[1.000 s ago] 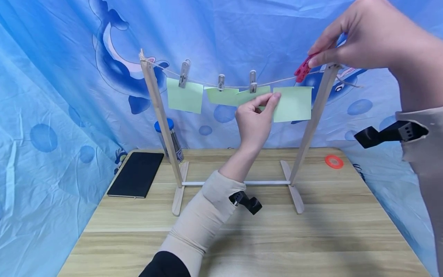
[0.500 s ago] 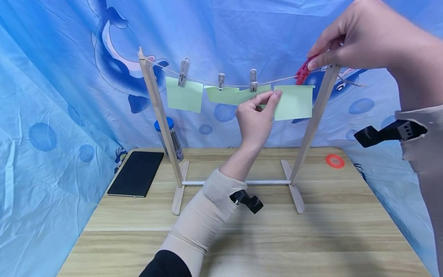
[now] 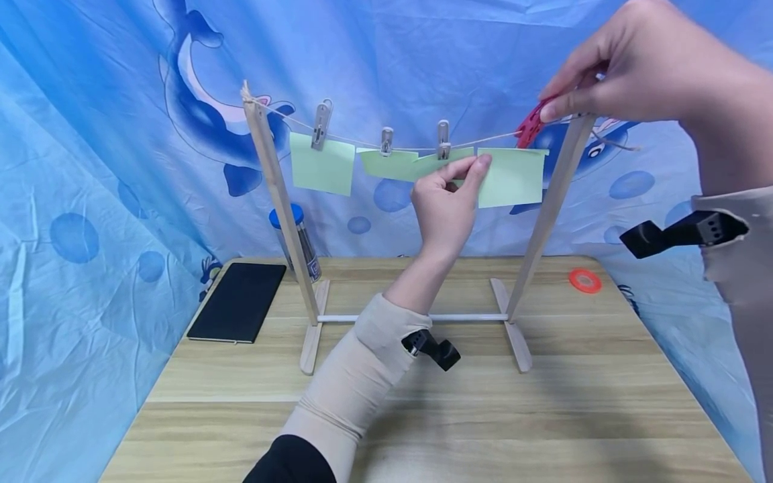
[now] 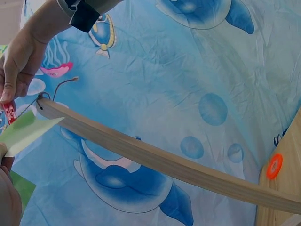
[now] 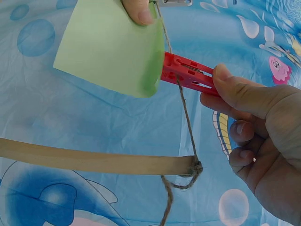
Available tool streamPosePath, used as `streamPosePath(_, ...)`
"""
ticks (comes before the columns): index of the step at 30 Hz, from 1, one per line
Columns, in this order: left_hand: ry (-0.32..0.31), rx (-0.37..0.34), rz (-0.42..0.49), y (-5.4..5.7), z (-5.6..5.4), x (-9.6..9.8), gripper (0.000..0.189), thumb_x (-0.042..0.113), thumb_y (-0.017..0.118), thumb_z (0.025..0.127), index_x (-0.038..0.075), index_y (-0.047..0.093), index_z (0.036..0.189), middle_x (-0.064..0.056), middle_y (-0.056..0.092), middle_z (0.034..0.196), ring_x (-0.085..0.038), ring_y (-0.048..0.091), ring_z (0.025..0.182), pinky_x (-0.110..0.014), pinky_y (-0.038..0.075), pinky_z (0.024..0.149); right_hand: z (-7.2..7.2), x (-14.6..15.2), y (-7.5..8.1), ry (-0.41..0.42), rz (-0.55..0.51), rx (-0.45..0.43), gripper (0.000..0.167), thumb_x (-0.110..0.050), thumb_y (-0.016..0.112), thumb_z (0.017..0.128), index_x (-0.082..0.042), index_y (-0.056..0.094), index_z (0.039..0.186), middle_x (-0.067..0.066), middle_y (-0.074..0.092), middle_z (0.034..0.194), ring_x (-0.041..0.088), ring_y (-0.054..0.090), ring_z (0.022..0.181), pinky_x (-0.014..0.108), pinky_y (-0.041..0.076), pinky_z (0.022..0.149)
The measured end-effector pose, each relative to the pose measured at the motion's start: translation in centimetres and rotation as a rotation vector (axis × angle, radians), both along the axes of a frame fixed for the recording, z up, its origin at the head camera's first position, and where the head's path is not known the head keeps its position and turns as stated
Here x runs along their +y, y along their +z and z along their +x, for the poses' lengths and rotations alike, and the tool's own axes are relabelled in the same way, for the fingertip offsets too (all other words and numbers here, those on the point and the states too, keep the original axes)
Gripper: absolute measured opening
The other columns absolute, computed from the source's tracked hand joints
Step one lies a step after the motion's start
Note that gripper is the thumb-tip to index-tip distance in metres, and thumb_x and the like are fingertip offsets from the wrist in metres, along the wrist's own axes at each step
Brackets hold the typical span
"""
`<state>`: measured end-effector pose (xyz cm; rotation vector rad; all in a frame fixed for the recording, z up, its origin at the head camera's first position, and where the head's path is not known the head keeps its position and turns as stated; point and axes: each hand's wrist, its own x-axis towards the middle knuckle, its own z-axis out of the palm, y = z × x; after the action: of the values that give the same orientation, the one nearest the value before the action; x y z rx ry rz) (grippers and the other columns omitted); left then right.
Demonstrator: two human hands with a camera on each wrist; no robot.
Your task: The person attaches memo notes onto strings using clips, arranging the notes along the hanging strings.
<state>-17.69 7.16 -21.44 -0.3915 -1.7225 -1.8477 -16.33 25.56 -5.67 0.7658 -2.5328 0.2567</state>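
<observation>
My left hand (image 3: 443,211) pinches a pale green paper square (image 3: 512,178) by its upper left edge, holding it up beside the right post. With thumb and forefinger, my right hand (image 3: 643,70) pinches the handle end of a red plastic clothespin (image 5: 188,71). The twine (image 5: 185,106) crosses the clothespin, and its front end sits right at the paper's top edge, which bends in the right wrist view. Left along the line hang more green papers (image 3: 322,166), held by metallic-looking clips (image 3: 321,126). My left fingertips are partly cut off in the left wrist view.
The wooden stand's right post (image 3: 551,208) is close by the paper; its left post (image 3: 272,181) is at the far end. A white crossbar (image 3: 465,318) joins them low down. On the table lie a black notebook (image 3: 238,302), a blue-capped container (image 3: 306,248) and an orange ring (image 3: 584,281).
The green paper has risen slightly, and the gap between its top edge and the clothespin's front end has closed. Both hands keep their pinches and have hardly shifted.
</observation>
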Motion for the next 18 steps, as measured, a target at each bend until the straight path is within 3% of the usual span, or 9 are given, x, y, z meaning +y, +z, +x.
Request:
streamPosePath(10,0.010,0.020,0.002,0.08,-0.10,0.10,0.019,0.023,0.078,0.091,0.006,0.081,0.098,-0.001,0.073,0.079,-0.008,0.051,0.053,-0.019,0.041,0.047,0.10,0.07,0.24,0.013,0.008,0.002,0.018,-0.003,0.074,0.091,0.001,0.078,0.107,0.021,0.072,0.090,0.001,0.049,0.060,0.002,0.041,0.061)
streamPosePath(18,-0.012,0.019,0.026,0.11,-0.08,0.04,0.019,0.022,0.079,0.091,0.005,0.081,0.099,-0.003,0.072,0.077,-0.008,0.048,0.051,-0.020,0.039,0.046,0.29,-0.21,0.00,0.034,0.016,0.022,0.014,-0.006,0.077,0.089,-0.001,0.080,0.101,0.016,0.072,0.082,0.010,0.046,0.058,0.007,0.041,0.055)
